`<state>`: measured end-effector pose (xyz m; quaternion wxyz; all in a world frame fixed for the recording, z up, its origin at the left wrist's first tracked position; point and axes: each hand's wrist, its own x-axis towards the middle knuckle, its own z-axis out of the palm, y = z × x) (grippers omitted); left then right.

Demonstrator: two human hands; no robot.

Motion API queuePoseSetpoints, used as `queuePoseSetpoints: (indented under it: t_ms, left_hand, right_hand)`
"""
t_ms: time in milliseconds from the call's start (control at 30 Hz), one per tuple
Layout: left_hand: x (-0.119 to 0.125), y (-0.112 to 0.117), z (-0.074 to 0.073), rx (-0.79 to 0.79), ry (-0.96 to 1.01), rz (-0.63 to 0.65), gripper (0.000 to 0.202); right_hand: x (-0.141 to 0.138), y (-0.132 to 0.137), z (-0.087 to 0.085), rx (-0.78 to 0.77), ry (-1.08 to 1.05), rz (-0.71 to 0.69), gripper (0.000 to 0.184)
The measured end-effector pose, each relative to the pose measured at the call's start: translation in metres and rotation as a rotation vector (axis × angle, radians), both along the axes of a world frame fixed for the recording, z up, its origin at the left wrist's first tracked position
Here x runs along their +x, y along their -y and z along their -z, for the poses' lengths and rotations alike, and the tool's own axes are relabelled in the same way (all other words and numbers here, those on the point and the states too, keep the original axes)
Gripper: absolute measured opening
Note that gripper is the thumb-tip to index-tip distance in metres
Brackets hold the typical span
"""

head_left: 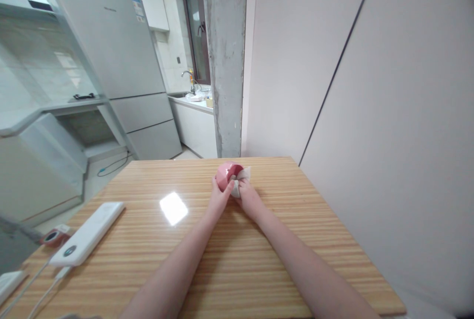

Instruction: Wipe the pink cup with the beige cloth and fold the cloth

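Observation:
A shiny pink bowl (223, 173) is tilted on its side near the far edge of the wooden table, its opening turned to the right. My left hand (221, 193) grips the bowl's near left side, thumb toward the rim. Bunched in my right hand (247, 195) is a whitish cloth or tissue (243, 174), pushed against the bowl's opening. Part of the cloth sticks out past the rim. The fingertips of my right hand are partly hidden by the cloth and the bowl.
On the table (148, 259) at left lies a white power bank (89, 232) with cables, beside a reddish roll (55, 236). Another white device (10, 282) is at the lower left corner. A wall (355, 126) runs along the right; a fridge (111, 42) and sink counter (196, 124) stand beyond.

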<state>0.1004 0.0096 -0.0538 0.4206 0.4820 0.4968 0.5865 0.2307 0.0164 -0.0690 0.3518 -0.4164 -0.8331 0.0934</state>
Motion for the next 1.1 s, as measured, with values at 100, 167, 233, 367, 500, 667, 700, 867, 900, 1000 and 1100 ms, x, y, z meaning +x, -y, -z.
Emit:
queuePoseSetpoints:
  t_ms: [100,167,233,367,500,667,700,867,900,1000,1100]
  left_hand:
    - [0.002,0.008,-0.006,0.039,-0.125,-0.061,0.064]
    - [-0.004,0.009,-0.011,0.071,-0.233,-0.060,0.062]
    - [-0.015,0.006,-0.016,0.099,-0.350,-0.016,0.062]
    - [-0.035,-0.004,-0.022,0.132,-0.483,0.084,0.056]
    - [-0.028,-0.006,-0.019,0.050,-0.317,0.059,0.060]
    - [-0.005,-0.004,-0.002,-0.058,-0.059,-0.053,0.068]
    - [-0.005,-0.006,0.001,-0.051,-0.031,-0.056,0.062]
    - [-0.025,-0.016,0.000,0.020,-0.024,-0.050,0.043]
    - [-0.028,-0.016,-0.003,0.022,-0.062,-0.052,0.043]
    - [-0.030,-0.015,-0.008,0.007,-0.138,-0.050,0.048]
    - [-0.026,-0.010,-0.010,0.021,-0.187,-0.067,0.055]
  right_hand:
    - [-0.005,0.004,0.000,-0.061,-0.079,-0.021,0.039]
    - [-0.007,0.005,-0.002,-0.089,-0.082,-0.047,0.043]
    - [-0.006,0.005,-0.004,-0.087,-0.041,-0.057,0.047]
    - [-0.002,0.002,-0.005,0.018,0.203,-0.037,0.032]
    - [-0.001,0.001,-0.006,0.095,0.300,0.020,0.021]
    - [-0.005,0.008,-0.008,0.085,0.255,0.068,0.016]
    - [-0.007,0.010,-0.009,0.077,0.245,0.057,0.015]
    - [-0.010,0.015,-0.018,0.078,0.179,-0.072,0.015]
    - [-0.009,0.015,-0.019,0.077,0.169,-0.094,0.016]
    - [-0.004,0.013,-0.018,0.068,0.176,-0.086,0.018]
    - [-0.002,0.009,-0.014,0.065,0.226,-0.029,0.019]
